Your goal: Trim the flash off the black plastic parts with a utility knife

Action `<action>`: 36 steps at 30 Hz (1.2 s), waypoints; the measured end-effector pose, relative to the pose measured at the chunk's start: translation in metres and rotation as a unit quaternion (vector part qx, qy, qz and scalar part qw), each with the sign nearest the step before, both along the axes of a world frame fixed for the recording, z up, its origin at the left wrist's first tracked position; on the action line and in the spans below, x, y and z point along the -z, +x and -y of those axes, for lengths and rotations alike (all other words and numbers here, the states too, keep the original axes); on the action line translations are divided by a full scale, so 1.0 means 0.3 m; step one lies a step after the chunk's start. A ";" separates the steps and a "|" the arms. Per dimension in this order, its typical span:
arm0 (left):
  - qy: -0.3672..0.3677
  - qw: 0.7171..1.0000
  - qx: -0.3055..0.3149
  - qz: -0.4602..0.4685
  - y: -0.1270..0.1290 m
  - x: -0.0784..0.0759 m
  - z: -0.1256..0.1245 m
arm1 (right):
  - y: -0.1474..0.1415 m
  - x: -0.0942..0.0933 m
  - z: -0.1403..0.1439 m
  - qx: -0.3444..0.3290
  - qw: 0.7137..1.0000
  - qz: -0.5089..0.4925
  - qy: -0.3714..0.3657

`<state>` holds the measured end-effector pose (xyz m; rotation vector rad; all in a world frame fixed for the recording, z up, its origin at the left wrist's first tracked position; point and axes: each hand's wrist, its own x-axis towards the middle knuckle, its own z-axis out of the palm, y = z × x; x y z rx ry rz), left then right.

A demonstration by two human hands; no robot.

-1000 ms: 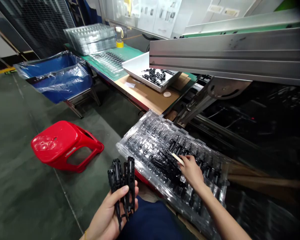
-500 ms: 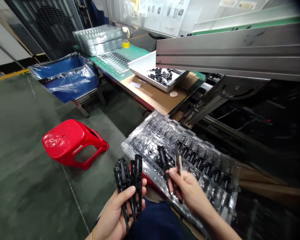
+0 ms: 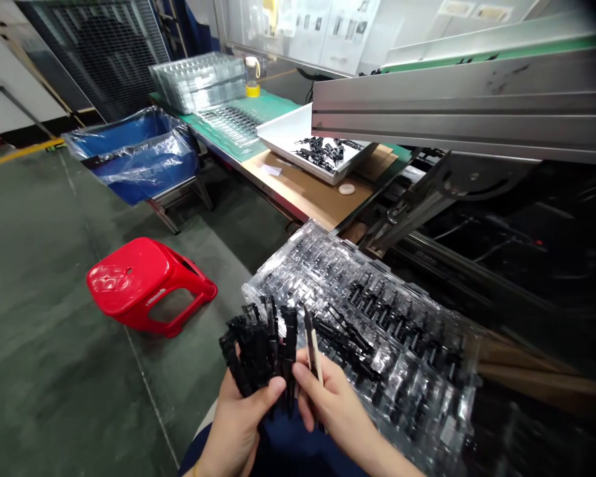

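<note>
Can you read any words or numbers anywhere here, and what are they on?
None can be read.
Papers on the wall: printed, but too small and blurred.
Blue bin liner: faint marks, unreadable.
Black parts in the left hand and clear tray: no lettering visible.

Left of the fingers [image 3: 258, 397], open floor is found; to their right, passage is blocked by the clear tray [image 3: 407, 344], with the conveyor frame [image 3: 457, 119] beyond.
</note>
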<state>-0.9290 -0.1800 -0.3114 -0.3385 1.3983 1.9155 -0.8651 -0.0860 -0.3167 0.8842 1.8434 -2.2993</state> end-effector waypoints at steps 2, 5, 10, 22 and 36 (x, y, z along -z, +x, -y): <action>-0.011 0.999 0.029 -0.032 -0.005 -0.004 -0.002 | 0.006 0.002 -0.005 -0.013 0.999 0.001 0.045; -0.017 0.995 0.080 -0.052 -0.016 -0.015 -0.004 | 0.012 0.005 -0.009 -0.003 0.992 0.007 0.124; -0.016 0.991 0.133 -0.005 -0.039 -0.027 0.004 | 0.014 0.013 -0.020 0.015 0.987 0.028 0.161; 0.052 0.977 0.187 0.085 -0.032 -0.026 0.010 | 0.024 0.014 -0.020 0.056 0.994 0.040 -0.088; 0.017 0.950 0.118 0.289 -0.048 -0.064 0.018 | 0.127 -0.095 -0.164 -0.158 0.917 0.003 0.365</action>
